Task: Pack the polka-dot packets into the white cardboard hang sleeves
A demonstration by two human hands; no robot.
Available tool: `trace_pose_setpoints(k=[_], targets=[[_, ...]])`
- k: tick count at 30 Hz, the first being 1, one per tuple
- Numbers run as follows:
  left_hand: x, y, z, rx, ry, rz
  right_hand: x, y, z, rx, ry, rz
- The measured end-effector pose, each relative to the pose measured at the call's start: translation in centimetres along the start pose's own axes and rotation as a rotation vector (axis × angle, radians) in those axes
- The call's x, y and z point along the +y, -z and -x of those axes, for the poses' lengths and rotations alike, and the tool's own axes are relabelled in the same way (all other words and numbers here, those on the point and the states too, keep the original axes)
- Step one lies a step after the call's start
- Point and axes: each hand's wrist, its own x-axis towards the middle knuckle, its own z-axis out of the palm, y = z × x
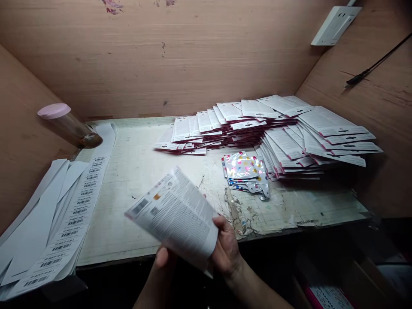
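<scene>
A flat white packet printed with dense small text, a barcode and an orange mark is held tilted above the front of the table. My right hand grips its right edge, thumb on the printed face and fingers behind. At the lower left edge is my left hand; its thumb shows against the packet, while its other fingers are hidden underneath. To the right lies a small pile of shiny dotted foil pouches, colourful and stacked unevenly.
Many similar white packets lie in overlapping rows along the back and right. Strips of barcode labels run down the left side. A clear jar with a pink lid leans at back left. Wooden walls enclose the table; a power socket is upper right.
</scene>
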Motion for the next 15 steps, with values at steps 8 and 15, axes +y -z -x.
trace_pose_setpoints(k=[8, 15], targets=[[2.3, 3.7, -1.3, 0.233, 0.174, 0.521, -7.7, 3.4, -0.3, -0.034, 0.049, 1.074], [2.6, 2.6, -0.5, 0.239, 0.199, 0.647, -11.8, 10.3, -8.6, 0.570, 0.321, 2.110]])
